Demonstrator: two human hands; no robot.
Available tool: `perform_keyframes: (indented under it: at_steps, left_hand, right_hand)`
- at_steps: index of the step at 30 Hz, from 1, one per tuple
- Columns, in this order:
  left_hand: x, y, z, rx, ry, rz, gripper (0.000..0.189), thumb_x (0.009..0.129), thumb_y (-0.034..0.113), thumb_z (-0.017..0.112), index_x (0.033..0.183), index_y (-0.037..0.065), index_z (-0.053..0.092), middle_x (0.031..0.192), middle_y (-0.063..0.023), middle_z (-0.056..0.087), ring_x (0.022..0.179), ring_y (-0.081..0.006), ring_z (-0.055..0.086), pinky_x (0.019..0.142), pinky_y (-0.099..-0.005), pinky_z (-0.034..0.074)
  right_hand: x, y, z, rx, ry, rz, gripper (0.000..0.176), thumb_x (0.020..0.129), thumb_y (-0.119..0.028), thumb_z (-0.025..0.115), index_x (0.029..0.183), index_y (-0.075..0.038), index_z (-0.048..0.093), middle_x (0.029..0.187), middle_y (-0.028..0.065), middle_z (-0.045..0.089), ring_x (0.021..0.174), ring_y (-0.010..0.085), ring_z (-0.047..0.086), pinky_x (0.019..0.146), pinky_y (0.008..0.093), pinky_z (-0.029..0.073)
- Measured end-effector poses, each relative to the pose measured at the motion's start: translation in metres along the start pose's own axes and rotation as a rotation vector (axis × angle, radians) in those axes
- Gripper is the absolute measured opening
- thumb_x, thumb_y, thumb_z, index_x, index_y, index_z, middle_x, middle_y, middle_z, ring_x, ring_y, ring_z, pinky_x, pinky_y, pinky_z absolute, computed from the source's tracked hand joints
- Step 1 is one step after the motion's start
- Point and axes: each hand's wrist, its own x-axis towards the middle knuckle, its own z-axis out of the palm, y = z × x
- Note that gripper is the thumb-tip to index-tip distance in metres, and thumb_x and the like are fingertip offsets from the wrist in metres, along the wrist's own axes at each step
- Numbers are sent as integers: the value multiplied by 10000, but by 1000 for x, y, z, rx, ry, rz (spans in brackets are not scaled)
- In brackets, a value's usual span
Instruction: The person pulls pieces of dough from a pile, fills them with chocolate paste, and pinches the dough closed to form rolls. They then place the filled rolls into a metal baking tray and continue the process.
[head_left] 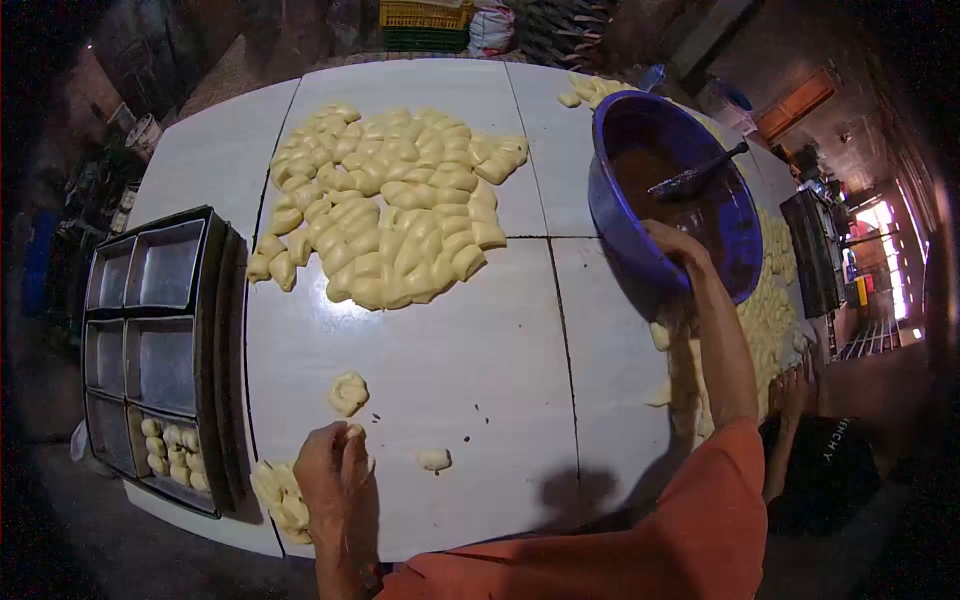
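Observation:
My left hand (331, 468) is above the near left of the table, its fingers drawn together on what looks like a small piece of dough, mostly covered by them. Just beyond the fingertips lies a flattened round of dough (348, 393). A small dough piece (434, 459) sits to the right, and a heap of dough pieces (280, 497) lies to the left. My right hand (676, 243) reaches over the side of a purple basin (612, 190), its fingertips at the brown contents and not clearly visible. A dark-handled brush or scraper (697, 173) rests inside the basin.
A large spread of dough pieces (400, 210) covers the far middle of the white table (430, 360). Stacked metal pans (160, 365) stand at left, one compartment holding dough balls (178, 455). More dough (770, 330) lies right of the basin, near another person's arm (790, 420).

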Motion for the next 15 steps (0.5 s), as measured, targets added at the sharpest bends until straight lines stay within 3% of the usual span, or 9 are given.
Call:
perform_keyframes:
  at_steps: [2, 3, 4, 6, 7, 9, 12, 14, 15]
  left_hand:
    - [0, -2, -10, -21, 25, 31, 256, 797, 3, 729, 1044, 18, 664, 942, -152, 657, 837, -342, 653, 744, -391, 524]
    - [5, 9, -20, 37, 55, 96, 255, 789, -13, 719, 1038, 17, 669, 942, -157, 657, 854, -335, 654, 738, -388, 524]
    - [7, 5, -25, 85, 59, 81, 257, 778, 9, 736, 1028, 20, 676, 926, -150, 657, 860, -331, 652, 747, -390, 527]
    - [6, -17, -29, 168, -71, -28, 348, 812, 82, 722, 1151, 19, 677, 1161, -191, 649, 1068, -353, 631, 895, -439, 509]
    - [4, -18, -29, 227, -50, -28, 397, 818, 95, 726, 1202, 28, 653, 1232, -201, 613, 1126, -366, 601, 937, -450, 488]
    - [0, -13, -25, 340, -14, -22, 498, 830, 120, 734, 1305, 48, 607, 1374, -221, 541, 1241, -390, 539, 1019, -474, 445]
    - [5, -3, -22, 237, 66, 41, 593, 844, 140, 740, 1396, 61, 536, 1493, -235, 430, 1342, -414, 450, 1096, -514, 373]
    - [13, 22, -12, -180, 72, -58, 559, 848, 146, 762, 1361, 39, 568, 1466, -213, 480, 1320, -357, 501, 1048, -480, 438]
    - [18, 31, -7, -139, 43, 59, 523, 857, 141, 756, 1338, 26, 587, 1421, -186, 545, 1298, -316, 532, 1026, -445, 457]
  right_hand:
    - [-5, 6, 3, 79, 21, -83, 373, 873, -257, 666, 1178, -43, 691, 1041, 56, 718, 942, 173, 631, 836, 345, 509]
    - [-10, 1, 5, 121, 150, 97, 272, 901, -280, 665, 1065, -68, 712, 959, 6, 692, 852, 134, 601, 788, 335, 499]
    - [-17, -8, 4, 251, 175, 90, 243, 919, -258, 663, 1057, -59, 696, 953, -2, 685, 843, 119, 603, 785, 315, 500]
    - [-32, -24, -3, 517, 220, 72, 191, 957, -213, 658, 1039, -41, 666, 942, -18, 672, 826, 89, 609, 778, 275, 501]
    - [-37, -31, -7, 650, 222, -49, 87, 953, -182, 673, 976, -105, 641, 855, -44, 622, 755, 63, 591, 711, 242, 492]
    - [-56, -64, 3, 902, 390, -111, 112, 962, -209, 664, 994, -107, 631, 843, -37, 604, 749, 72, 593, 674, 240, 491]
    - [-85, -110, 19, 1103, 491, -183, 140, 955, -202, 680, 1028, -111, 603, 832, -18, 584, 733, 75, 612, 609, 210, 503]
    - [-95, -139, 44, 1147, 575, -234, 148, 954, -211, 685, 1015, -105, 602, 834, -13, 587, 711, 81, 612, 594, 216, 512]
    - [-100, -149, 60, 1174, 489, -262, 159, 967, -212, 666, 1040, -87, 598, 859, -1, 595, 721, 85, 622, 583, 231, 520]
